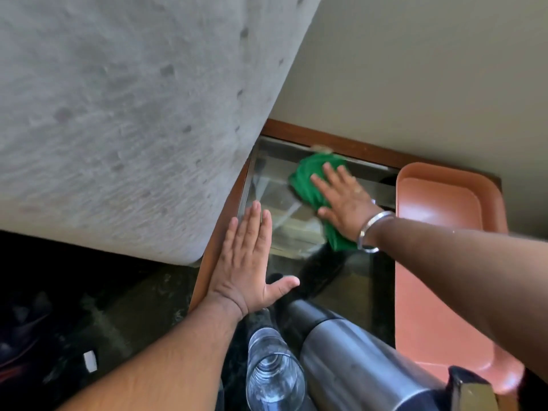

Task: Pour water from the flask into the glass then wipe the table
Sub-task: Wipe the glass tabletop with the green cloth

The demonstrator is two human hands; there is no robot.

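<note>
A green cloth (308, 179) lies on the glass top of the wood-framed table (332, 140), near its far edge. My right hand (344, 197) presses flat on the cloth, fingers spread, a metal bangle on the wrist. My left hand (246, 259) rests flat and open on the table's left edge, holding nothing. A clear glass (274, 372) with water in it stands at the near edge. Right beside it stands the steel flask (355, 360) with a black top.
A pink plastic tray (439, 203) fills the table's right side, partly under my right forearm. A grey upholstered sofa arm (133, 114) crowds the table's left edge. A beige wall runs behind. Dark floor lies lower left.
</note>
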